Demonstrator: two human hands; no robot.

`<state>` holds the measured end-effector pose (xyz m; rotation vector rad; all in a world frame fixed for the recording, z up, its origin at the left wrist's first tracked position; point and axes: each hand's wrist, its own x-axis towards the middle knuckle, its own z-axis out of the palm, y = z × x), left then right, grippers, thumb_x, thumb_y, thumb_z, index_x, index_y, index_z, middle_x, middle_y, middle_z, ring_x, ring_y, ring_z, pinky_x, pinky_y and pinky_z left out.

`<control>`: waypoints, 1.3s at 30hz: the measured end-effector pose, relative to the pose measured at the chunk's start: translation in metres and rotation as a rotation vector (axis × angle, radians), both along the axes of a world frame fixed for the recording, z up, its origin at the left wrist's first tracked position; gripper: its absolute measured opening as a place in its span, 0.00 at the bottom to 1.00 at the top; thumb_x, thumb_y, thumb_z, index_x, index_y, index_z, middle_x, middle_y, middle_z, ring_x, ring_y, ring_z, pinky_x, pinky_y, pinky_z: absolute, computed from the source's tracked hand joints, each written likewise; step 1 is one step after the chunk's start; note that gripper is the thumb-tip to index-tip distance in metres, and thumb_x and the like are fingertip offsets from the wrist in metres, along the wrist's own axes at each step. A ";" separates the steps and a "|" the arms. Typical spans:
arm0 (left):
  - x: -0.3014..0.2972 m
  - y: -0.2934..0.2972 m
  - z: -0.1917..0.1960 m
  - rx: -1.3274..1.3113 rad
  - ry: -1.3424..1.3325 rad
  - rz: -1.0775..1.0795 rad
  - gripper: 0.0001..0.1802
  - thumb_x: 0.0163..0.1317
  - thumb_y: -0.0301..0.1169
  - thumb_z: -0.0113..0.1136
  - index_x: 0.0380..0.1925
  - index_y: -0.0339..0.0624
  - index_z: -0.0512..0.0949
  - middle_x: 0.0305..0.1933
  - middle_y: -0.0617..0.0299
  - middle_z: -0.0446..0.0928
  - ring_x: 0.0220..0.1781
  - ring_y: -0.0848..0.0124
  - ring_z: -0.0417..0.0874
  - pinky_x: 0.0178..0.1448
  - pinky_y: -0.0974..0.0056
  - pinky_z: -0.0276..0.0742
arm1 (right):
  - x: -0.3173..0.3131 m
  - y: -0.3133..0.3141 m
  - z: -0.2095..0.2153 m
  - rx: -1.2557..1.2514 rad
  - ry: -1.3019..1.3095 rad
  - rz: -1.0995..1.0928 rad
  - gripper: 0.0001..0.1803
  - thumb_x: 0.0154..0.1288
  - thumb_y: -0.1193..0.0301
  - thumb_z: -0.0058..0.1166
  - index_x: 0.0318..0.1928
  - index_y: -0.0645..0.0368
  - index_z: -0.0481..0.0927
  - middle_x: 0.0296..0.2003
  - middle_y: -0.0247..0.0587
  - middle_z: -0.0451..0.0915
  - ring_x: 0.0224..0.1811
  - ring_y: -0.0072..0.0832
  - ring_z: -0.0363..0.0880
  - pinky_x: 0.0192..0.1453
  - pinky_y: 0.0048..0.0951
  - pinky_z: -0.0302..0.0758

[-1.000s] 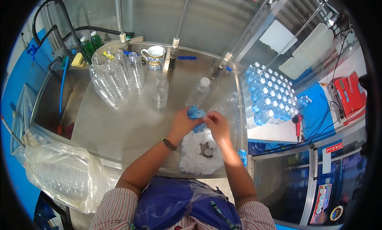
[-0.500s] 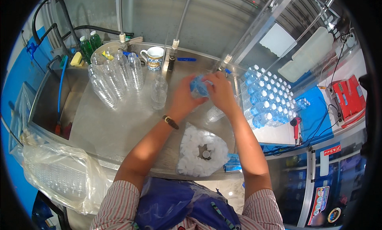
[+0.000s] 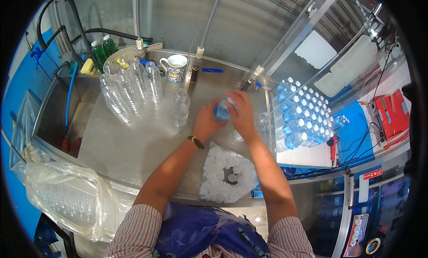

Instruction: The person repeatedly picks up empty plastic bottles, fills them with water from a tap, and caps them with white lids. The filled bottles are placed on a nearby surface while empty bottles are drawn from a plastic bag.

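Over the middle of the steel counter (image 3: 133,155), my left hand (image 3: 207,120) is wrapped round a plastic water bottle (image 3: 221,111) with a blue label. My right hand (image 3: 243,117) closes over the bottle's top, its fingers pressed on that end. A white cap seems to show under those fingers. Just left of my hands, a clear unlabelled bottle (image 3: 180,110) stands upright. Another clear bottle (image 3: 263,120) is partly hidden behind my right hand and wrist. Nearer my body, a clear bag of white caps (image 3: 223,189) sits between my forearms, a loose cap (image 3: 232,178) in its middle.
Several empty bottles (image 3: 129,90) stand to the left, beside a sink (image 3: 58,124). A patterned mug (image 3: 176,70) and green bottles (image 3: 108,46) are at the back. Many capped, labelled bottles (image 3: 296,113) fill the right side, near a red heat gun (image 3: 332,146). A plastic bag (image 3: 67,195) holds more bottles.
The fingers of my right hand have shifted on the top of the bottle, and the bottle is now less blurred. The whole view has moved slightly.
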<state>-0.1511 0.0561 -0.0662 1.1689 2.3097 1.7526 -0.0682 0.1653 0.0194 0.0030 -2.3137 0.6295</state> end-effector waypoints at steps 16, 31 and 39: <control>0.067 -0.115 0.097 0.033 -0.902 -0.789 0.35 0.49 0.35 0.75 0.56 0.37 0.72 0.42 0.57 0.80 0.42 0.68 0.84 0.43 0.62 0.83 | 0.051 -0.028 0.062 -0.776 -0.131 -0.039 0.16 0.75 0.64 0.51 0.53 0.61 0.83 0.47 0.39 0.84 0.44 0.27 0.82 0.51 0.26 0.76; 0.078 -0.150 0.094 -0.038 -1.319 -1.340 0.40 0.48 0.39 0.76 0.58 0.34 0.70 0.46 0.53 0.80 0.42 0.67 0.84 0.47 0.62 0.81 | 0.117 -0.034 0.098 -0.203 -0.077 0.339 0.19 0.72 0.60 0.47 0.33 0.65 0.77 0.22 0.50 0.75 0.24 0.45 0.77 0.28 0.39 0.69; 0.094 -0.130 0.102 -0.416 -0.148 -0.594 0.42 0.43 0.41 0.78 0.57 0.34 0.70 0.48 0.43 0.80 0.46 0.50 0.85 0.50 0.54 0.79 | 0.141 -0.026 0.077 -0.275 -0.344 -0.030 0.10 0.72 0.71 0.43 0.36 0.62 0.76 0.22 0.51 0.75 0.24 0.47 0.78 0.30 0.38 0.72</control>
